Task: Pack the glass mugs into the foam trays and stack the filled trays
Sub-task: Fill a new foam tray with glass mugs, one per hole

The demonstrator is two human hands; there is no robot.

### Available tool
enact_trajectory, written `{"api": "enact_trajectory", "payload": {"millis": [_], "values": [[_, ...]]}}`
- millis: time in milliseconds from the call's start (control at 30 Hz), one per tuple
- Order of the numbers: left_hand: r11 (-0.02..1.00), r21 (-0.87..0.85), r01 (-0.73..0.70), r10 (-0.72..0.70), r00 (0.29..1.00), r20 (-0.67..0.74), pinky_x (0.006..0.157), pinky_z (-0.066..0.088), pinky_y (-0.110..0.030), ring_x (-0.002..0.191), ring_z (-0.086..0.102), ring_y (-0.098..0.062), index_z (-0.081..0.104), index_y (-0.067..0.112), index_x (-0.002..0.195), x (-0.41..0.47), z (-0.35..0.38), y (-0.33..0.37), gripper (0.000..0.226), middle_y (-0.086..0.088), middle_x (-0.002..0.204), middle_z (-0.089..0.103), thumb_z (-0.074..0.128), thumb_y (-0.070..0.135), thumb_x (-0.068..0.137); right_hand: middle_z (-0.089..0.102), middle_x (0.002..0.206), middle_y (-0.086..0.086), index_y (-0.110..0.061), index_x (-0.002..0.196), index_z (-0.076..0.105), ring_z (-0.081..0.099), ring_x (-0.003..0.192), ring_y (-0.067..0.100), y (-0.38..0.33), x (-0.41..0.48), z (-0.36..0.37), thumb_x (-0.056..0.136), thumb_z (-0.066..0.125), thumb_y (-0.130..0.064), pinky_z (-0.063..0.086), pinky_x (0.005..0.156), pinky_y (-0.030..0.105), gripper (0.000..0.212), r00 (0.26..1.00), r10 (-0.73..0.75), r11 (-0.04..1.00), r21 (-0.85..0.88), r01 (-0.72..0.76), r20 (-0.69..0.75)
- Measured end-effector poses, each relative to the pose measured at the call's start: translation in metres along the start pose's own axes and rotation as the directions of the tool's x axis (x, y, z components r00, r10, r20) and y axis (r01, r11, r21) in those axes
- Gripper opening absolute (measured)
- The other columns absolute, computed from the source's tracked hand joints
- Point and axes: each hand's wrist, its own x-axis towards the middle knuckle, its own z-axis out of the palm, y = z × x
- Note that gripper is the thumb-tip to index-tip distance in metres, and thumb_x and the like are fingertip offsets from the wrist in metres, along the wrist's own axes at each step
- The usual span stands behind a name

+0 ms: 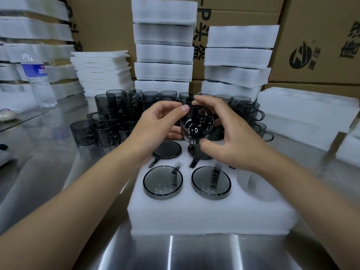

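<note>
- Mug (196,123) held up between both hands over the back row of the foam tray (194,213). It is tipped so its open mouth faces the camera, and its handle hangs down towards the tray.
- The left hand (155,125) grips it with the thumb on the upper left rim and the fingers curled underneath. The right hand (229,137) curves over the top and right side, thumb close to the handle.
- The empty pocket (259,184) is at the front right of the tray, nearer the person and to the right of the mug, so the right hand is closer to it. The back right pocket is hidden under that hand.
- By my reading, the mug must be turned upright and its handle lined up with the pocket's slot before it goes down.
- Four seated mugs (163,182) fill the other visible pockets, so there is little room to the left.
- The tray sits on a shiny steel table (58,172). Loose mugs (109,121) crowd just behind it, tray stacks (163,53) rise further back, and a water bottle (39,80) stands well off to the left.
</note>
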Motion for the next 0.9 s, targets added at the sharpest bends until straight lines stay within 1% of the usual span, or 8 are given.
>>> {"api": "enact_trajectory", "payload": {"millis": [133, 267, 400, 500, 633, 733, 800, 900], "values": [[1.0, -0.026, -0.01, 0.01, 1.0, 0.019, 0.057, 0.053, -0.02, 0.063, 0.069, -0.015, 0.066, 0.023, 0.096, -0.001, 0.001, 0.001, 0.015, 0.008, 0.086, 0.071, 0.067, 0.033, 0.084, 0.048, 0.125, -0.021, -0.029, 0.137, 0.04, 0.041, 0.117, -0.015, -0.001, 0.0, -0.001, 0.072, 0.065, -0.024, 0.031, 0.095, 0.003, 0.07, 0.999, -0.002, 1.0, 0.0, 0.002, -0.044], [0.999, -0.034, -0.013, 0.014, 0.999, 0.048, 0.055, 0.052, -0.016, 0.068, 0.072, -0.012, 0.065, 0.023, 0.096, -0.003, 0.003, 0.003, 0.016, 0.005, 0.094, 0.074, 0.065, 0.036, 0.086, 0.045, 0.111, -0.023, -0.029, 0.131, 0.047, 0.041, 0.105, -0.019, 0.004, 0.002, -0.002, 0.071, 0.078, -0.028, 0.029, 0.088, -0.001, 0.067, 0.98, 0.033, 0.996, -0.073, -0.048, -0.197], [1.0, -0.016, 0.005, -0.004, 0.995, 0.102, 0.059, 0.054, -0.019, 0.08, 0.073, -0.019, 0.066, 0.025, 0.096, -0.003, 0.002, 0.004, 0.022, 0.009, 0.094, 0.074, 0.064, 0.04, 0.081, 0.041, 0.105, -0.016, -0.026, 0.126, 0.055, 0.046, 0.097, -0.008, 0.008, 0.005, -0.003, 0.067, 0.083, -0.035, 0.033, 0.087, 0.002, 0.066, 0.941, 0.056, 0.988, -0.116, -0.1, -0.333], [1.0, -0.008, 0.014, -0.013, 0.992, 0.124, 0.058, 0.053, -0.018, 0.08, 0.073, -0.02, 0.067, 0.025, 0.096, -0.003, 0.002, 0.004, 0.023, 0.005, 0.089, 0.074, 0.065, 0.039, 0.078, 0.043, 0.107, -0.011, -0.027, 0.116, 0.054, 0.048, 0.098, 0.001, 0.009, 0.006, -0.003, 0.063, 0.085, -0.038, 0.035, 0.084, 0.004, 0.062, 0.926, 0.04, 0.986, -0.138, -0.099, -0.376], [1.0, 0.026, -0.002, -0.002, 0.989, 0.147, 0.062, 0.053, -0.018, 0.082, 0.073, -0.016, 0.066, 0.021, 0.099, -0.001, 0.0, 0.002, 0.011, 0.005, 0.088, 0.075, 0.066, 0.022, 0.088, 0.043, 0.103, -0.014, -0.032, 0.107, 0.047, 0.049, 0.095, 0.0, 0.009, 0.005, -0.002, 0.06, 0.085, -0.042, 0.035, 0.081, 0.003, 0.061, 0.926, 0.024, 0.988, -0.13, -0.079, -0.377], [1.0, 0.012, -0.024, 0.022, 0.99, 0.137, 0.062, 0.053, -0.017, 0.077, 0.072, -0.011, 0.069, 0.02, 0.086, -0.002, 0.0, 0.0, 0.011, 0.005, 0.08, 0.073, 0.062, 0.014, 0.09, 0.041, 0.103, -0.014, -0.03, 0.107, 0.046, 0.047, 0.094, 0.001, 0.008, 0.005, -0.003, 0.06, 0.086, -0.042, 0.035, 0.081, 0.004, 0.063, 0.936, 0.027, 0.986, -0.143, -0.082, -0.35], [0.999, 0.014, -0.036, 0.034, 0.991, 0.129, 0.063, 0.054, -0.016, 0.072, 0.071, -0.01, 0.068, 0.017, 0.079, -0.002, 0.001, 0.0, 0.015, 0.006, 0.074, 0.071, 0.061, 0.013, 0.091, 0.041, 0.105, -0.013, -0.029, 0.109, 0.044, 0.044, 0.098, 0.0, 0.008, 0.004, -0.003, 0.062, 0.084, -0.043, 0.034, 0.084, 0.004, 0.063, 0.955, 0.043, 0.983, -0.157, -0.092, -0.293], [0.999, 0.019, -0.041, 0.039, 0.993, 0.108, 0.067, 0.054, -0.017, 0.072, 0.071, -0.01, 0.066, 0.013, 0.083, -0.001, 0.001, -0.002, 0.01, 0.003, 0.077, 0.072, 0.06, 0.014, 0.09, 0.042, 0.108, -0.018, -0.031, 0.115, 0.044, 0.042, 0.106, -0.003, 0.006, 0.003, -0.004, 0.067, 0.081, -0.038, 0.03, 0.089, 0.001, 0.061, 0.985, 0.059, 0.989, -0.123, -0.079, -0.161]]}}
